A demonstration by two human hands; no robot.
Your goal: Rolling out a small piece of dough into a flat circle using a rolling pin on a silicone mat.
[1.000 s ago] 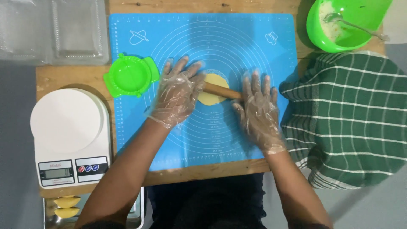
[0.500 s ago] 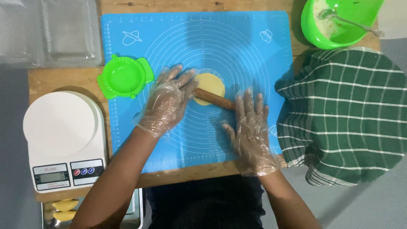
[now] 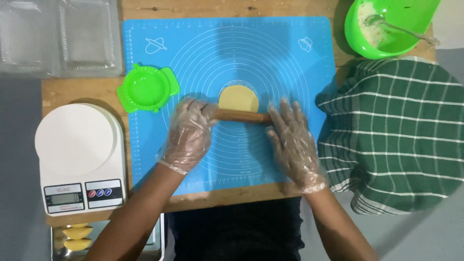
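A small wooden rolling pin (image 3: 241, 116) lies across the near edge of a flat yellow dough disc (image 3: 238, 98) at the centre of a blue silicone baking mat (image 3: 270, 53). My left hand (image 3: 189, 134), in a clear plastic glove, rests flat on the pin's left end. On the pin's right end presses my gloved right hand (image 3: 293, 141), fingers spread. Both palms lie on top of the pin rather than wrapping it.
A green dumpling press (image 3: 147, 88) sits at the mat's left edge. A white kitchen scale (image 3: 77, 154) stands left; clear plastic trays (image 3: 60, 36) behind it. A green bowl with filling and a spoon (image 3: 389, 24) is back right, a green checked cloth (image 3: 391, 135) right. Shaped yellow dumplings (image 3: 76, 238) lie on a metal tray.
The pin has rolled back toward me, from over the dough's middle to its near edge, and turned level. Both hands drew back with it.
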